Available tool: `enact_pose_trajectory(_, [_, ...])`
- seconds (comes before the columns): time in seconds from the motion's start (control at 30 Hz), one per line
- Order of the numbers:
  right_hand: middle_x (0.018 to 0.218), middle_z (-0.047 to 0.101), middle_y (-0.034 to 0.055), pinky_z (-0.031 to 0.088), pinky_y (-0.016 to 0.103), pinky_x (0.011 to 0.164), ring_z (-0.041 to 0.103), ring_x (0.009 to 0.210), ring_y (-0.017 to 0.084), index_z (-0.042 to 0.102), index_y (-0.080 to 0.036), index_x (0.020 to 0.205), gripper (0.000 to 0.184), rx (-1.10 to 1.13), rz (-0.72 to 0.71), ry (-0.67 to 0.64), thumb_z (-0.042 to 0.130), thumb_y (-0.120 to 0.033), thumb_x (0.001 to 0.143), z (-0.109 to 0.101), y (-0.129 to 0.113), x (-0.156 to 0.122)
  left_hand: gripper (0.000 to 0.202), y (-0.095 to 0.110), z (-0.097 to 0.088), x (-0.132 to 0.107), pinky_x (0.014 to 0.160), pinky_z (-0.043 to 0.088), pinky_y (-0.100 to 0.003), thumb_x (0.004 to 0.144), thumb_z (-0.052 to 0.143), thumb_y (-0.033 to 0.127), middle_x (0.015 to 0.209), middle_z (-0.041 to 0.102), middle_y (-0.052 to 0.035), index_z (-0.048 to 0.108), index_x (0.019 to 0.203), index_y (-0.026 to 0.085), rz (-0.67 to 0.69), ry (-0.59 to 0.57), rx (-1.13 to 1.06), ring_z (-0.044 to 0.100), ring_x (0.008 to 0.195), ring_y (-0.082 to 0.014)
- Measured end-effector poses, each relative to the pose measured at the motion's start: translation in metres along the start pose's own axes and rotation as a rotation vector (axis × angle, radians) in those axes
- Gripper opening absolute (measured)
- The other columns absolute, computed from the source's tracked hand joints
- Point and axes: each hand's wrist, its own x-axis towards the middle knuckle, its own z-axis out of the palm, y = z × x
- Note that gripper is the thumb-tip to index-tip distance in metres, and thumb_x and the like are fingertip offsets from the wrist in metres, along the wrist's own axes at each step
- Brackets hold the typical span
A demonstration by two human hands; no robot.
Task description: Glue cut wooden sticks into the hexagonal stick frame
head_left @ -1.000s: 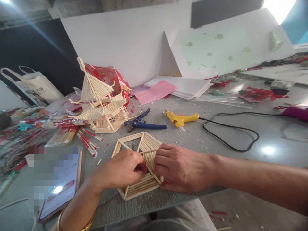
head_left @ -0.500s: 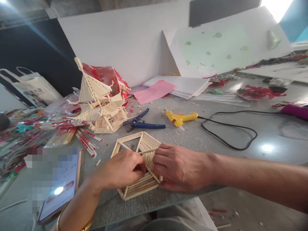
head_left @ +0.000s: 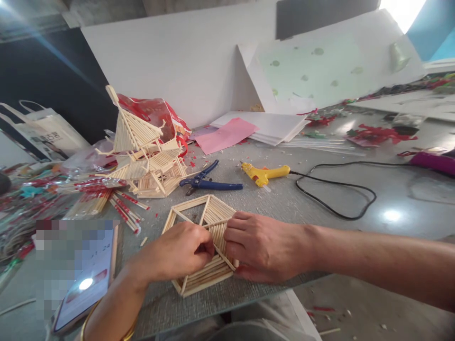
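A hexagonal stick panel [head_left: 213, 272] lies flat at the table's front edge. Thin wooden sticks fill several of its triangular sections, and the ones at the upper left are unfilled. My left hand [head_left: 181, 251] is closed over the panel's middle, thumb and fingers pinched together; what they hold, if anything, is hidden. On the right side, my right hand [head_left: 261, 246] curls its fingers over the panel and its thumb lies at the near right rim, gripping it. Beyond the panel are blue-handled cutters [head_left: 216, 184] and a yellow glue gun [head_left: 265, 174] with a black cord.
A pagoda-like stick model [head_left: 142, 156] stands at the back left. A phone [head_left: 88, 279] lies left of my left arm, near red-wrapped stick bundles [head_left: 122, 210]. Pink paper [head_left: 227, 135] and white boards [head_left: 266, 125] lie at the back. A purple object [head_left: 433, 163] is at the right.
The whole view shifts slightly to the left. Both hands keep nearly the same place and pose on the panel.
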Motion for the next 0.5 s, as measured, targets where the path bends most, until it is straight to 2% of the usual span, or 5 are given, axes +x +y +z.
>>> enact_pose_trajectory(0.5, [0.086, 0.056, 0.0085, 0.037, 0.034, 0.074, 0.047, 0.081, 0.018, 0.054, -0.014, 0.086, 0.028, 0.002, -0.006, -0.018, 0.045, -0.040, 0.087, -0.0022, 0.0009, -0.0008, 0.022, 0.0011, -0.0026, -0.0005, 0.062, 0.038, -0.025, 0.075, 0.045, 0.021, 0.078, 0.069, -0.0023, 0.067, 0.080, 0.019, -0.023, -0.004, -0.039, 0.059, 0.071, -0.0137])
